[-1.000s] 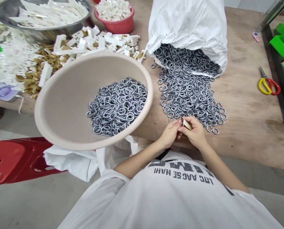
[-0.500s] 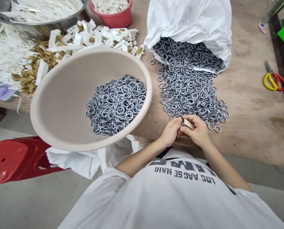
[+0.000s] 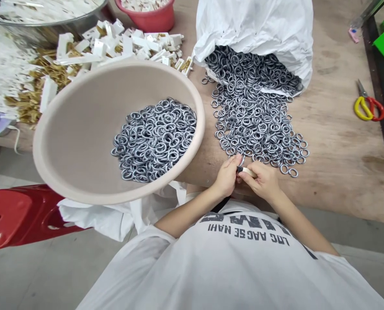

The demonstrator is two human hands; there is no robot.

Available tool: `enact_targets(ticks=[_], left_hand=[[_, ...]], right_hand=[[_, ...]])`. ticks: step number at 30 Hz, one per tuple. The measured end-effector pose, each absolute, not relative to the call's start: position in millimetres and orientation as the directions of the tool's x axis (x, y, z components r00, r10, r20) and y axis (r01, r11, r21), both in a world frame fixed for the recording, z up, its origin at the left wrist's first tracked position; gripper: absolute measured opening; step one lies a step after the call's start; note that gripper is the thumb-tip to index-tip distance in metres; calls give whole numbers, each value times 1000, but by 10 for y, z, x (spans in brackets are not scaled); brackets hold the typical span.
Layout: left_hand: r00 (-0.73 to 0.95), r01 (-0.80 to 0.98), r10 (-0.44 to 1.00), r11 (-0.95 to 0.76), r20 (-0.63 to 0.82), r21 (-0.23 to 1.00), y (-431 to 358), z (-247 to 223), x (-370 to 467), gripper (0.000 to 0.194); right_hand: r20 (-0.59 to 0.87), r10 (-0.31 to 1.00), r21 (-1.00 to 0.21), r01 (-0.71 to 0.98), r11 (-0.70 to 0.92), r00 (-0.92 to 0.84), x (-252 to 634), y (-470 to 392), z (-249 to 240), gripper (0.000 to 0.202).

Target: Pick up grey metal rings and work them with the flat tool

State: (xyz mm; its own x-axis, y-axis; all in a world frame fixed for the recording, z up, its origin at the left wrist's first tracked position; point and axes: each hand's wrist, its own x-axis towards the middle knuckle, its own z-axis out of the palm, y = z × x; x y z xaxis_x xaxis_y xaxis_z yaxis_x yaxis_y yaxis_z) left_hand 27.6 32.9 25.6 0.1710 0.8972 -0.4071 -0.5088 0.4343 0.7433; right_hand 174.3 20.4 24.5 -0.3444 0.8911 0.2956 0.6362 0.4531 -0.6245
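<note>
- I see a heap of grey metal rings [image 3: 259, 125], round and dull-shiny, spilling from a crinkled white sack [image 3: 256, 30] onto the worn wooden table [image 3: 333, 142]; more fill a smooth beige bowl [image 3: 82, 129].
- My right hand [image 3: 262, 183] pinches a small pale flat piece [image 3: 247, 171], fingers clamped on it, at the heap's near edge.
- My left hand [image 3: 228, 177] meets it, fingertips together against the piece's dark end; both wrists are bent inward.

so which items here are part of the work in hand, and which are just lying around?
In use:
left hand
right hand
small tan piece, pinched between both hands
loose ring pile
beige bowl of rings
white sack

Lying about:
scissors
white clips
red tub
red stool
</note>
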Motion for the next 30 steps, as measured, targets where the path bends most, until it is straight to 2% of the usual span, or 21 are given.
enact_targets(ticks=[7,15,17,21,23,25,28,30], left_hand=[[168,-511,891,444,-421,736,319,278,284,50],[210,-492,884,464,-417,737,347,267,281,50],[238,-489,886,464,-399,739,340,263,279,49],[358,-458,879,458,-314,762,292,261,230,47],[374,-495,881,453,-289,742,283,257,178,45],[357,-535,890,444,-284,719,290,248,121,41],[327,-509,898,429,-293,746,299,229,52,36],[308,-488,898,433,-315,758,293,231,19,37]], right_hand=[[328,882,-611,636,472,-339,1756,229,207,35],[261,918,-670,629,395,-298,1689,202,159,39],[228,951,-726,614,309,-208,1673,216,175,39],[208,969,-828,551,101,134,1797,292,268,39],[217,959,-789,612,62,184,1907,316,309,39],[220,964,-674,737,42,146,1995,317,320,36],[195,978,-463,886,30,69,2056,303,289,33],[171,984,-411,911,29,46,2066,304,264,25]])
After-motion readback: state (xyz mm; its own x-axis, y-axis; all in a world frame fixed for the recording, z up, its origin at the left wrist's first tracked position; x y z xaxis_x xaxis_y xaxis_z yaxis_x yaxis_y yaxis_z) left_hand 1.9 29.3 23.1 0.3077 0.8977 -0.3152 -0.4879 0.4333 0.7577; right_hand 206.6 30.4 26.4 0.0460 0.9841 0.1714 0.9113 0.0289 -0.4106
